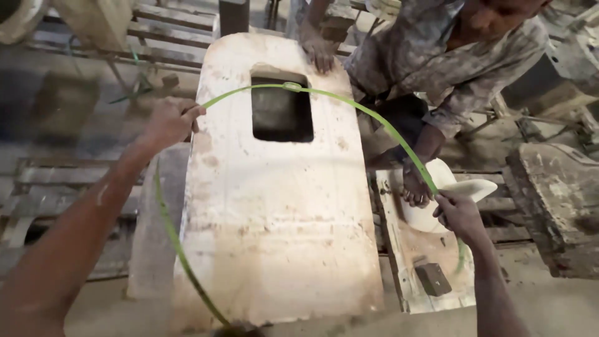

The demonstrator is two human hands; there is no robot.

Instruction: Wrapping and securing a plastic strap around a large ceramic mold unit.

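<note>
Both hands, L (167, 122) & R (458, 212), grip green strap (349, 103) arched over slab (274, 206)

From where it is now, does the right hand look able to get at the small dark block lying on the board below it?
Probably yes: the right hand grips the green strap, but the dark block lies uncovered just below it.

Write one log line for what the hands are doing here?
left hand: grips green strap | right hand: grips strap's other end | strap: arched over pale slab | co-worker's hand: on slab top
</note>
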